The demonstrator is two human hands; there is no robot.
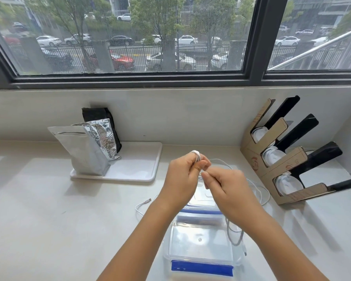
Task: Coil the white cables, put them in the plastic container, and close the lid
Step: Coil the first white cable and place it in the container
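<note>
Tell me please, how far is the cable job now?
Done: nothing is stored yet; the plastic container holds no cable.
In hand: the left hand holds a small white coil while the right hand feeds the white cable to it.
Left: finish this coil, wind the second cable on the counter, then close the container.

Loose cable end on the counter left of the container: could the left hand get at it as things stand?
Probably yes. The loose cable end lies bare on the counter with nothing over it, just beside the left forearm. But the left hand is gripping a cable coil, so it would have to let go first.
</note>
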